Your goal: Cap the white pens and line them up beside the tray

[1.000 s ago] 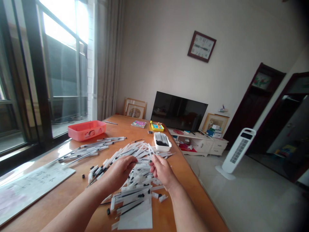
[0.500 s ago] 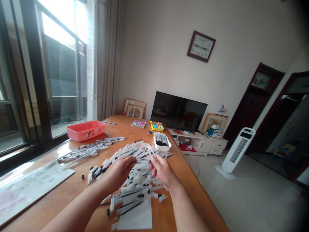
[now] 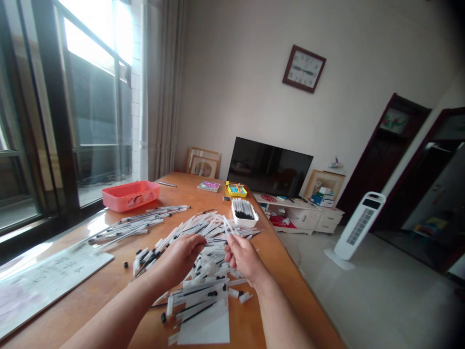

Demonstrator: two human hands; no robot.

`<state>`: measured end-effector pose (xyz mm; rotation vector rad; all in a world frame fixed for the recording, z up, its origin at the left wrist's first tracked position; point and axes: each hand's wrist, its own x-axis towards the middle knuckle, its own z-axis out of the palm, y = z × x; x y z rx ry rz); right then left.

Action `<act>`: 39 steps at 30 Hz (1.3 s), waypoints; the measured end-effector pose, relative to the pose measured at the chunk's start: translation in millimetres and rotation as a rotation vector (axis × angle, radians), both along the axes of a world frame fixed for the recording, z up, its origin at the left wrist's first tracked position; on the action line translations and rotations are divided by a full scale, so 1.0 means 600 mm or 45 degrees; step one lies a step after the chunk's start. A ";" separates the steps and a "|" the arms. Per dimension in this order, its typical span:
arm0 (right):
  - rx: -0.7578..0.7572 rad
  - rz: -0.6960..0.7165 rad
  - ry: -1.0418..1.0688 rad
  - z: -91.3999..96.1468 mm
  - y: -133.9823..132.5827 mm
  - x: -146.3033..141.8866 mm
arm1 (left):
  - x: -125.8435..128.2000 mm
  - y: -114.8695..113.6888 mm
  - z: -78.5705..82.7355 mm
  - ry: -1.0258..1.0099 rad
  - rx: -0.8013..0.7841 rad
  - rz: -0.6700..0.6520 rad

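Pen tube between right fingers

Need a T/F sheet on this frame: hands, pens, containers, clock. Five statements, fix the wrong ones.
1. The right hand holds a slim translucent plastic pen part. True.
2. The left hand is inside the coral-pink rectangular plastic container. False: the left hand is over the loose pile of pen parts.
3. The small white plastic tub holds pens with black ends. True.
4. The coral-pink container is right of the white tub in the picture. False: the container is to its left.
5. The brown-framed rectangular clock lies on the table. False: the clock hangs on the wall.
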<state>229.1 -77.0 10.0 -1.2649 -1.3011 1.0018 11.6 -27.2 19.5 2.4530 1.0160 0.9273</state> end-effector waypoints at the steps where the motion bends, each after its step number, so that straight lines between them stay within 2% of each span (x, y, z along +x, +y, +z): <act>1: 0.002 -0.001 -0.029 -0.001 0.000 -0.001 | 0.000 0.001 -0.001 0.008 -0.004 -0.002; 8: 0.062 0.088 0.182 0.005 -0.001 0.002 | -0.002 0.000 -0.001 0.005 -0.043 0.007; 11: 0.001 0.012 0.131 0.000 0.002 0.002 | -0.001 0.000 0.001 -0.002 -0.039 0.009; 14: -0.020 0.016 0.034 -0.003 0.002 0.002 | -0.001 0.000 0.001 0.003 -0.030 0.004; 19: 0.053 0.098 0.209 0.004 -0.002 0.004 | -0.002 0.001 -0.001 0.006 -0.029 -0.007; 22: 0.016 0.029 0.242 0.002 0.001 0.004 | -0.002 0.003 -0.003 0.000 -0.010 0.007; 25: -0.039 -0.007 0.099 -0.005 0.005 0.002 | -0.002 0.004 -0.005 0.006 -0.002 0.010; 28: 0.010 0.025 0.010 -0.007 0.004 0.003 | -0.003 0.003 -0.004 0.023 -0.012 0.011; 32: 0.062 -0.024 0.146 -0.003 0.005 0.013 | -0.009 0.003 0.001 0.057 -0.062 0.055; 36: 0.032 -0.201 0.197 -0.007 0.015 0.018 | -0.011 0.005 0.002 0.066 -0.071 0.094; 39: 0.061 -0.247 0.251 -0.010 0.020 0.016 | -0.008 0.005 -0.002 0.036 -0.078 0.101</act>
